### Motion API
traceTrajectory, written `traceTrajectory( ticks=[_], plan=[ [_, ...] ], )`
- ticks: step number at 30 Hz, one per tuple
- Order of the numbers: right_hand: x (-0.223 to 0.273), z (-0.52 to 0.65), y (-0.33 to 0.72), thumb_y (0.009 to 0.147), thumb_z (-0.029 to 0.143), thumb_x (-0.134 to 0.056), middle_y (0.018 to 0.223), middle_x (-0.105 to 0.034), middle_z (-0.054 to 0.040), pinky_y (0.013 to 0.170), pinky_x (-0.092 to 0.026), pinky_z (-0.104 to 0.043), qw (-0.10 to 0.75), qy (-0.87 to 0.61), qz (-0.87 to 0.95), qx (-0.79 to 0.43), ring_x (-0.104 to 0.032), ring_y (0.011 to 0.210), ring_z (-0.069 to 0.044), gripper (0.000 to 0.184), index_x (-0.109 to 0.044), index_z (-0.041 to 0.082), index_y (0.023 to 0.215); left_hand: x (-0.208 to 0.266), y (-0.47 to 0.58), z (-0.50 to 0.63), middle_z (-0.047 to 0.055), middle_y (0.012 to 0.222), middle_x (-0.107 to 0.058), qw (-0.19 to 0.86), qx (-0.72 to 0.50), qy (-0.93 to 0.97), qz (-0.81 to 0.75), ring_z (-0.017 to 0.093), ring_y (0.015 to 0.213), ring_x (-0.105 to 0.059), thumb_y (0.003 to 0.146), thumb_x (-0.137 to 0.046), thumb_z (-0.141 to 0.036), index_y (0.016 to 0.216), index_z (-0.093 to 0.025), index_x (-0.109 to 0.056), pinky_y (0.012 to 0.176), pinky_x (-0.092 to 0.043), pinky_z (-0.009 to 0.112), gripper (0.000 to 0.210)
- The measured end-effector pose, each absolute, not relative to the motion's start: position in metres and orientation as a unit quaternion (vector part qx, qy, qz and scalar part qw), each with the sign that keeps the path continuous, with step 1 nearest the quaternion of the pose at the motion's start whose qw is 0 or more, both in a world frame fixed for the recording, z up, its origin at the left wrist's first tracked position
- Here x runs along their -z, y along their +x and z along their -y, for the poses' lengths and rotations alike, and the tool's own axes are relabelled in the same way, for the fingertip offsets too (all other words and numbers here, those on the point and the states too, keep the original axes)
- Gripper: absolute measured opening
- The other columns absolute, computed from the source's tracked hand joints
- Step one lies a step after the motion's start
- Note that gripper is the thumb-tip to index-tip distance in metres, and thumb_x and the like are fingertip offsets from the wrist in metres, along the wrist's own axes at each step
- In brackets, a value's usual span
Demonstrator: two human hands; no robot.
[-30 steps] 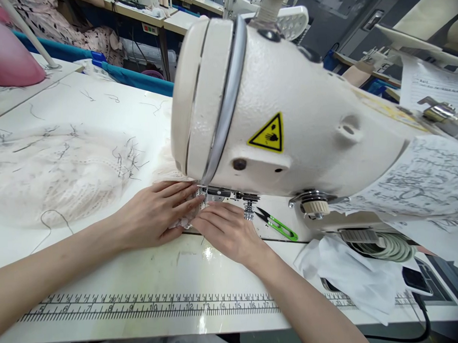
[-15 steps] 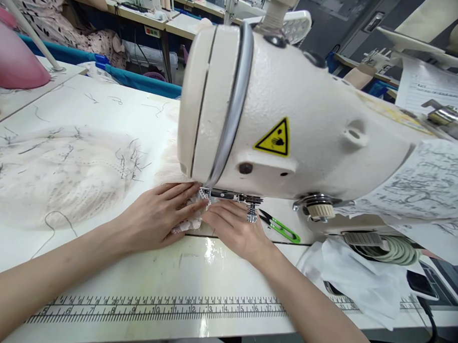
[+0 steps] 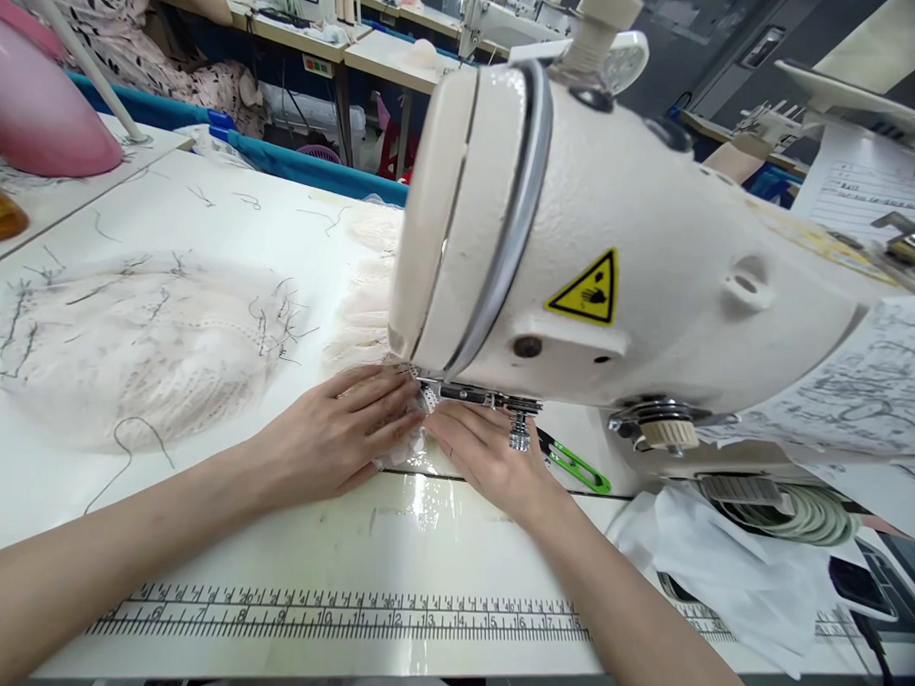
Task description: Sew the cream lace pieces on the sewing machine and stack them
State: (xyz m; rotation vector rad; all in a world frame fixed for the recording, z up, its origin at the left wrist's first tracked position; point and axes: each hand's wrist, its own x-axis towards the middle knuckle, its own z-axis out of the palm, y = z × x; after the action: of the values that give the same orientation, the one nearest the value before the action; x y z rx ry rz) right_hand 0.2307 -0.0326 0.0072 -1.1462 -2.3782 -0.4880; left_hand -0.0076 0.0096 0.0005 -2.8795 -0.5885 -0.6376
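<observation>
A white sewing machine point(image 3: 490, 222) stands over a pale, sheer lace fabric point(image 3: 405, 447) on the white table. My left hand point(image 3: 337, 432) lies flat on the lace, left of the needle area, fingers stretched out and open. From the right, my right hand point(image 3: 499, 457) rests with its fingers extended under the machine head, close to the lace edge; its fingertips are partly hidden. More of the gathered fabric point(image 3: 362, 306) spreads behind my left hand. Green-handled thread snips point(image 3: 578, 466) lie just right of my right hand. The machine head hides the needle.
A pale sheer piece with dark thread ends point(image 3: 149, 344) lies on the left. A printed ruler point(image 3: 347, 615) runs along the front edge. White cloth point(image 3: 727, 564), a phone point(image 3: 860, 579) and a paper sheet point(image 3: 879, 378) are at right. A pink object point(image 3: 36, 93) stands far left.
The view has shifted, so the machine and table appear farther right. Both hands stay on the lace by the needle area; less of the lace's front edge shows between them.
</observation>
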Motion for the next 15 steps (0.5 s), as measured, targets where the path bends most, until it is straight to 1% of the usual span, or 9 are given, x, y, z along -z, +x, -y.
traceTrajectory(
  ticks=[3,5,7,10,15],
  plan=[
    [-0.006,0.030,0.231,0.097,0.013,-0.057,0.098,-0.076,-0.0016,0.078,-0.054,-0.023,0.233,-0.372,0.893,0.102,-0.070,0.089,-0.012,0.019,-0.070,0.023,0.107,-0.002,-0.009,-0.009,0.009,0.129,-0.069,0.082,0.215,-0.960,0.161,0.023,0.122,-0.065,0.099,-0.045,-0.012,0.127,-0.013,-0.065,0.111,-0.048,0.039,0.034],
    [-0.004,0.029,0.229,0.098,0.011,-0.055,0.101,-0.077,-0.0027,0.084,-0.056,-0.026,0.241,-0.348,0.903,0.073,-0.070,0.098,-0.013,0.021,-0.070,0.022,0.106,-0.003,-0.010,-0.010,0.010,0.127,-0.070,0.072,0.216,-0.961,0.156,0.022,0.118,-0.067,0.099,-0.045,-0.010,0.123,-0.013,-0.067,0.108,-0.051,0.037,0.032],
    [-0.003,0.029,0.225,0.097,0.008,-0.054,0.103,-0.077,-0.0025,0.088,-0.056,-0.027,0.250,-0.339,0.905,0.069,-0.069,0.103,-0.013,0.021,-0.071,0.020,0.102,-0.003,-0.011,-0.012,0.011,0.125,-0.071,0.053,0.227,-0.959,0.161,0.023,0.118,-0.067,0.098,-0.046,-0.010,0.120,-0.012,-0.068,0.109,-0.051,0.037,0.031],
    [-0.001,0.029,0.220,0.096,0.004,-0.055,0.101,-0.077,-0.0010,0.088,-0.055,-0.025,0.258,-0.351,0.897,0.079,-0.069,0.104,-0.012,0.021,-0.070,0.020,0.097,-0.004,-0.011,-0.013,0.011,0.123,-0.072,0.037,0.228,-0.958,0.172,0.023,0.116,-0.068,0.099,-0.046,-0.012,0.114,-0.013,-0.070,0.108,-0.053,0.039,0.028],
    [0.000,0.030,0.216,0.096,0.003,-0.054,0.099,-0.078,0.0016,0.083,-0.053,-0.024,0.268,-0.369,0.885,0.094,-0.069,0.103,-0.010,0.023,-0.070,0.020,0.095,-0.006,-0.007,-0.015,0.010,0.116,-0.075,0.071,0.232,-0.953,0.183,0.022,0.110,-0.071,0.103,-0.039,-0.013,0.103,-0.013,-0.070,0.105,-0.056,0.037,0.031]
  ],
)
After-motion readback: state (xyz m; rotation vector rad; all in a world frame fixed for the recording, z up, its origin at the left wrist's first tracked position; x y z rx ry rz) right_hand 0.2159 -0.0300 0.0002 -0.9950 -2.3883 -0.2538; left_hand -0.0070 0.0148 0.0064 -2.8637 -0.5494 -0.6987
